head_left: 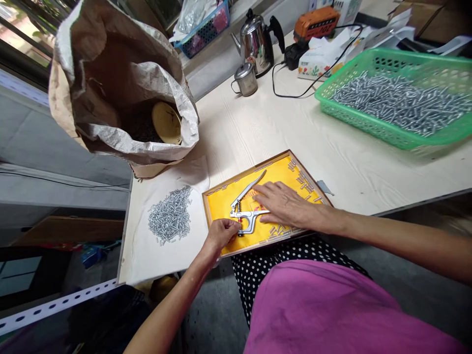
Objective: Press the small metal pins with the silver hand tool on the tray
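Observation:
A pair of silver hand pliers with a spring, resembling snap fastener pliers, lies over a shallow tray lined in yellow. The lower handle runs under my right hand, which is closed on it with the fingers reaching past. The upper handle stands raised and spread away. My left hand pinches at the jaw end; whatever its fingertips hold is hidden. Small metal pins lie in groups along the tray's right side, with more near my right wrist. Left of the tray, a heap of similar metal pins rests on white cloth.
A tall open woven sack with a yellow bowl inside stands at the back left. At the back right is a green basket full of metal pins. A kettle, metal cup, orange battery and black cable are behind.

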`<action>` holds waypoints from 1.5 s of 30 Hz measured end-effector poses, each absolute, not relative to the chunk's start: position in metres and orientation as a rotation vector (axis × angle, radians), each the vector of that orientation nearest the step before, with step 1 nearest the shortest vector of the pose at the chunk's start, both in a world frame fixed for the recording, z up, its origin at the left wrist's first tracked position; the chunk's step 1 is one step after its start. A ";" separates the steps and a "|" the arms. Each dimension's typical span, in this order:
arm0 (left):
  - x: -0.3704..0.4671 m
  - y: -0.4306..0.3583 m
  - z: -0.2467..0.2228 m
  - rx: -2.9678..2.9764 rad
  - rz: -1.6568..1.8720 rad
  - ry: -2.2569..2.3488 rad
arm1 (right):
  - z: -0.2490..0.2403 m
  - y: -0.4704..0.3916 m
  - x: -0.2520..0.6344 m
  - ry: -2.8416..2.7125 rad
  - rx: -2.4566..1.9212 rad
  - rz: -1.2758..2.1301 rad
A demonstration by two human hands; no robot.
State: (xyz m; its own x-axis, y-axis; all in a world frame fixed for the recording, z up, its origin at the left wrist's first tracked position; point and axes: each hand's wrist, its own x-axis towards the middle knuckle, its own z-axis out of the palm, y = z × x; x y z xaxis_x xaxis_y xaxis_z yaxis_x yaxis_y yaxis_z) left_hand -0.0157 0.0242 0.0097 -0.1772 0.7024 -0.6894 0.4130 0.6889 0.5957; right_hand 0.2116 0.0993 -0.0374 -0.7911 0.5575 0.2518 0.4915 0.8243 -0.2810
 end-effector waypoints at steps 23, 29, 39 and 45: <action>-0.009 0.003 0.010 1.468 0.202 2.130 | -0.024 0.121 0.215 -2.833 -0.766 0.275; 0.019 0.022 0.011 2.265 0.135 1.758 | -0.024 0.109 0.215 -2.802 -0.718 0.346; 0.024 0.046 0.004 2.319 0.006 1.666 | -0.020 0.109 0.221 -2.876 -0.850 0.241; 0.033 0.041 0.003 2.329 -0.102 1.616 | -0.040 0.096 0.219 -2.802 -0.758 0.304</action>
